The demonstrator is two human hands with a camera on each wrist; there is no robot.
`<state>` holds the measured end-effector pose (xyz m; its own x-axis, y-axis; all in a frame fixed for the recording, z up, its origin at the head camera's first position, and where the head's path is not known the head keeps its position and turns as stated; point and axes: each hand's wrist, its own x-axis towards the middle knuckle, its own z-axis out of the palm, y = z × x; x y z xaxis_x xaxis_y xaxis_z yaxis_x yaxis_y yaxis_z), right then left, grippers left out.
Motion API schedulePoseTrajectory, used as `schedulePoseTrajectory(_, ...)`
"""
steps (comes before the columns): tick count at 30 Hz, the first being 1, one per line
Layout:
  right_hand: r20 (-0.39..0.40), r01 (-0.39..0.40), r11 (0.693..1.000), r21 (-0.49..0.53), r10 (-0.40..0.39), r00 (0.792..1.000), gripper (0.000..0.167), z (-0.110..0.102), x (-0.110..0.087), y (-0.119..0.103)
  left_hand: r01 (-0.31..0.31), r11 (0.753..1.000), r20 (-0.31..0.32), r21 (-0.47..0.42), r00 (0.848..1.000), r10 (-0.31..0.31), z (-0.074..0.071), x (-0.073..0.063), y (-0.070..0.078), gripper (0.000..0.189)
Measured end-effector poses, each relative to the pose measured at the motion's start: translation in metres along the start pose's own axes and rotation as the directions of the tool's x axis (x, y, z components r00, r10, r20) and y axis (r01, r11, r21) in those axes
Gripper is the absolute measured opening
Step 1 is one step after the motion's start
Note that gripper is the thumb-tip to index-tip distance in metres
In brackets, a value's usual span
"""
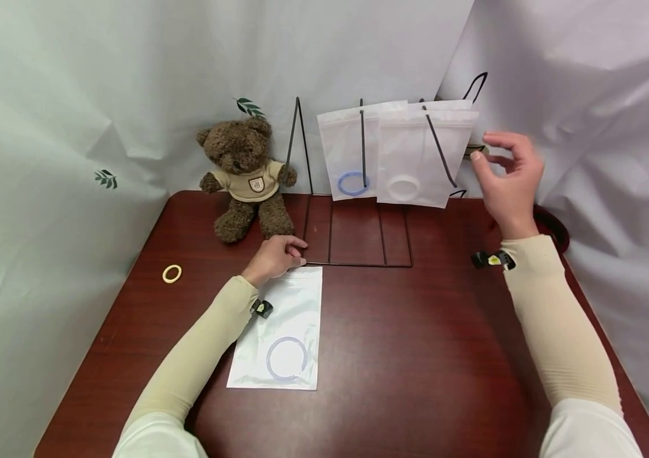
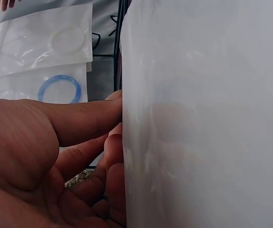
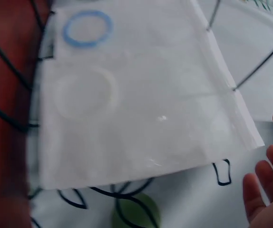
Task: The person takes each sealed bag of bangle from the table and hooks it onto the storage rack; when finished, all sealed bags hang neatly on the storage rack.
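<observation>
- The white pouch (image 1: pixel 281 321) lies on the desk (image 1: pixel 416 356), a blue-tinged ring (image 1: pixel 286 338) showing at its near end, its far edge just beside the wire rack (image 1: pixel 358 264).
- I judge the best hold is thumb and fingertips near the middle of that far edge, so the ring's end doesn't pull it askew.
- Tilting the edge up first should keep the film off the rack's base bar.
- The left hand (image 1: pixel 275 257) reaches low, fingers bent at the far edge; their tips are hidden, so I cannot tell whether they pinch.
- The right hand (image 1: pixel 510 172) is raised beside the hanging pouches (image 1: pixel 410 152), thumb and fingers apart, holding nothing.
</observation>
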<state>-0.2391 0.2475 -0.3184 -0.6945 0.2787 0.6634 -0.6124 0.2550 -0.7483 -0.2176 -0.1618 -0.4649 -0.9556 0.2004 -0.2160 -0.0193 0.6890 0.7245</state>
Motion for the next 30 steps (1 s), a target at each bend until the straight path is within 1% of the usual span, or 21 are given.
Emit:
schedulePoseTrajectory(2, 0.06, -0.013, 1.0, 0.012, 0.012, 0.998, 0.025, -0.003, -0.012, 0.002, 0.003, 1.0, 0.002, 0.001, 1.0, -0.003, -0.001, 0.0, 0.0, 0.03)
schedulePoseTrajectory(4, 0.118, -0.057, 0.998, 0.014, 0.055, 0.991, 0.027, -0.005, -0.023, 0.009, 0.007, 1.0, 0.002, 0.0, 1.0, -0.007, -0.002, -0.001, 0.0, 0.03)
schedulePoseTrajectory(6, 0.17, -0.098, 0.995, -0.003, 0.098, 0.981, 0.029, -0.007, -0.034, 0.022, 0.01, 1.0, 0.004, -0.001, 1.0, -0.01, -0.002, -0.001, 0.001, 0.031)
schedulePoseTrajectory(9, 0.231, -0.145, 0.986, -0.079, 0.16, 0.96, 0.031, -0.009, -0.051, 0.042, 0.008, 1.0, 0.003, 0.001, 1.0, -0.008, -0.003, 0.0, 0.001, 0.031)
schedulePoseTrajectory(11, 0.268, -0.153, 0.975, -0.158, 0.192, 0.944, 0.031, -0.009, -0.062, 0.054, 0.002, 1.0, 0.005, 0.005, 1.0, -0.002, -0.003, 0.001, 0.001, 0.031)
schedulePoseTrajectory(14, 0.341, -0.145, 0.95, -0.275, 0.238, 0.909, 0.033, -0.009, -0.078, 0.066, -0.01, 1.0, 0.005, 0.011, 1.0, 0.01, -0.003, 0.002, 0.0, 0.031)
schedulePoseTrajectory(19, 0.462, -0.089, 0.896, -0.435, 0.306, 0.833, 0.042, -0.007, -0.095, 0.077, -0.028, 0.999, 0.001, 0.032, 1.0, 0.028, -0.002, 0.002, 0.001, 0.032)
schedulePoseTrajectory(21, 0.506, -0.059, 0.876, -0.48, 0.331, 0.796, 0.047, -0.006, -0.1, 0.081, -0.028, 0.999, -0.001, 0.038, 1.0, 0.028, -0.002, 0.001, 0.001, 0.032)
schedulePoseTrajectory(25, 0.597, 0.006, 0.844, -0.536, 0.374, 0.71, 0.054, -0.005, -0.108, 0.087, -0.019, 0.999, 0.001, 0.033, 1.0, 0.019, -0.002, 0.001, 0.001, 0.032)
schedulePoseTrajectory(28, 0.658, 0.058, 0.83, -0.555, 0.396, 0.64, 0.057, -0.005, -0.112, 0.09, -0.012, 1.0, 0.009, 0.023, 1.0, 0.012, -0.001, 0.001, 0.0, 0.031)
schedulePoseTrajectory(30, 0.687, 0.089, 0.818, -0.568, 0.412, 0.599, 0.059, -0.005, -0.115, 0.09, -0.009, 1.0, 0.013, 0.014, 1.0, 0.009, -0.001, 0.002, -0.001, 0.031)
